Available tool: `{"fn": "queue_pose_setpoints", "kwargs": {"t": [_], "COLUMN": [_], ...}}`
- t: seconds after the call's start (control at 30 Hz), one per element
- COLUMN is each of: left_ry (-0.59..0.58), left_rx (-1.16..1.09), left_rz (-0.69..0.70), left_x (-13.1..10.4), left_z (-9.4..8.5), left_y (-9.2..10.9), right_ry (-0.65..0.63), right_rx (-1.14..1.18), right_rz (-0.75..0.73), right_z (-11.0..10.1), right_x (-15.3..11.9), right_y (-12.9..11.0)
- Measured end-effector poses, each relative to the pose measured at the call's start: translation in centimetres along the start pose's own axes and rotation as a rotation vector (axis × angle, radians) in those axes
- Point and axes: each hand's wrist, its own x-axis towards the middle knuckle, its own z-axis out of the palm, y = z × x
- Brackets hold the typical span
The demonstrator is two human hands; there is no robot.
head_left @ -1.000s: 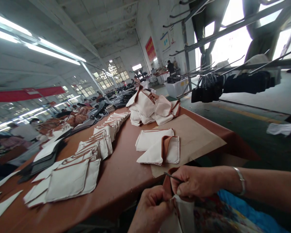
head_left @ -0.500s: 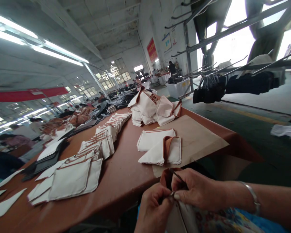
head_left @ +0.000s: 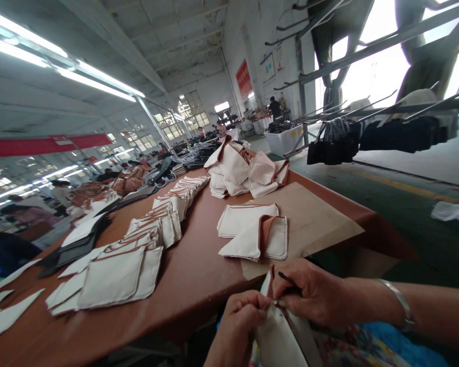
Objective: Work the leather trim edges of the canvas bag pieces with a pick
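A white fabric piece with brown edging (head_left: pixel 281 339) is held low in front of me, off the table's edge. My left hand (head_left: pixel 241 321) pinches its upper left edge. On its other side, my right hand (head_left: pixel 311 291), with a silver bangle at the wrist, grips the fabric's top near the left fingertips; a thin dark tool sticks out between its fingers. Just beyond my hands lies a small stack of white pieces (head_left: pixel 248 221), with a folded piece (head_left: pixel 243 242) showing brown lining on top. A larger white pile (head_left: pixel 233 168) sits behind it.
The brown table (head_left: pixel 199 255) carries overlapping rows of white pieces (head_left: pixel 112 278) at left and brown paper (head_left: pixel 317 219) at right. Dark bags (head_left: pixel 332 145) hang from a metal rack at right. A person (head_left: pixel 274 107) is in the background near a white bin (head_left: pixel 285 140).
The held fabric has turned, showing more white face and less brown lining at the top. My right hand has shifted slightly, and the view has moved a little.
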Motion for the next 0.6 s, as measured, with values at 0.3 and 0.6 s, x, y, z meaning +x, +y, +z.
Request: {"fn": "queue_pose_setpoints", "kwargs": {"t": [0.3,0.6], "left_ry": [0.124,0.256], "left_rx": [0.165,0.776], "left_rz": [0.127,0.629], "left_x": [-0.7,-1.5], "left_z": [0.4,0.1], "left_y": [-0.1,-0.4], "right_ry": [-0.061,-0.191], "right_rx": [0.208,0.288], "right_rz": [0.317,0.511], "right_z": [-0.9,-1.1], "right_x": [-0.3,0.6], "right_y": [-0.1,-0.8]}}
